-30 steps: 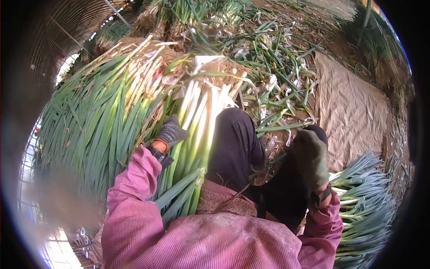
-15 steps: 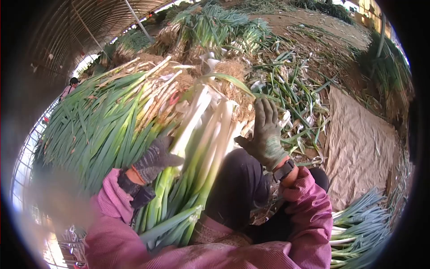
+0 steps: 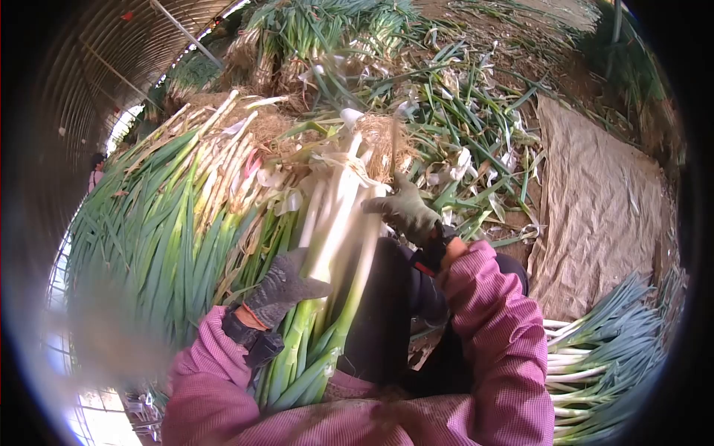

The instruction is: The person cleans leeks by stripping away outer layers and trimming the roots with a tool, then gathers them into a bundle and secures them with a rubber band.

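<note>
A bundle of thick green onions [image 3: 343,215] lies over my lap, white stems pointing away and green leaves toward me. My left hand [image 3: 281,288], in a dark grey glove, is wrapped round the stems where white turns green. At the white end of a right-hand stem is my right hand [image 3: 407,210], in a grey-green glove, its thumb and fingers closed near the stem end. A thin, blurred upright thing rises from that hand; what it is I cannot make out. A mass of brown roots [image 3: 383,141] sits just beyond the white ends.
Untrimmed onions [image 3: 160,215] are heaped at the left, with more bundles [image 3: 320,37] at the back. Loose leaves and peelings [image 3: 476,141] litter the ground at right. Beyond my right arm lie a brown cloth [image 3: 599,215] and a pile of cleaned onions [image 3: 606,364].
My right hand has moved from raised with fingers spread to down and left at the stem end, now closed. The long leaf across the stem tops is gone. The view has shifted.
</note>
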Motion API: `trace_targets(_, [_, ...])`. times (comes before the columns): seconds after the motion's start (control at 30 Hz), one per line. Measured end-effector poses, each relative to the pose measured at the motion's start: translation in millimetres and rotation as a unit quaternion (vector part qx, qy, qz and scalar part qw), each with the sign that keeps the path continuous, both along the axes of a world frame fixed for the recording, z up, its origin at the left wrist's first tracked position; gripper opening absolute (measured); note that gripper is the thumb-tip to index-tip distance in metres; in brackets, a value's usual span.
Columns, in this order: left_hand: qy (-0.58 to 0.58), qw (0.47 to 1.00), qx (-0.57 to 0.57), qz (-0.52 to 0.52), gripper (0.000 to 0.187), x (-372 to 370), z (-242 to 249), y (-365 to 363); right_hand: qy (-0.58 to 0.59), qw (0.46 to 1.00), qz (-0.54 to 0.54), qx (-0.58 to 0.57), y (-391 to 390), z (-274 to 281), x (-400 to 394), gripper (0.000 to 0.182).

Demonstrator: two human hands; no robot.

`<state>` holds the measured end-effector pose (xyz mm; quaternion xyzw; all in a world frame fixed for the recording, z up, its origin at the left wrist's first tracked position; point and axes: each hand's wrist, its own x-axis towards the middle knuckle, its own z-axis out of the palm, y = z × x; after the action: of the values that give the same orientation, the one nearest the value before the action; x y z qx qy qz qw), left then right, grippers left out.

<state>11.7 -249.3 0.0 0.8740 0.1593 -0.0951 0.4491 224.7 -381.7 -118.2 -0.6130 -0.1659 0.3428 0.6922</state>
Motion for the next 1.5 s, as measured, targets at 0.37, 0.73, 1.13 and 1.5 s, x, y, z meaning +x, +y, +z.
trace_targets(0.37, [-0.071, 0.947, 0.308, -0.060, 0.093, -47.6, -32.0, -11.5, 0.016, 0.984, -0.002, 0.180, -41.3, 32.0, -11.3, 0.043])
trace_targets(0.73, [0.075, 0.919, 0.387, 0.003, 0.116, -51.7, -70.2, -84.3, -0.665, 0.683, -0.002, -0.302, -50.7, 14.1, -9.9, 0.036])
trace_targets(1.13, [0.040, 0.921, 0.386, -0.033, 0.104, -51.1, -80.8, -78.2, -0.525, 0.797, 0.005, -0.299, -63.6, 51.9, 164.8, 0.037])
trace_targets(1.5, [0.020, 0.897, 0.440, -0.035, 0.061, -39.6, -87.3, -62.2, -0.472, 0.644, 0.225, -0.559, 66.6, -19.7, 152.0, 0.034])
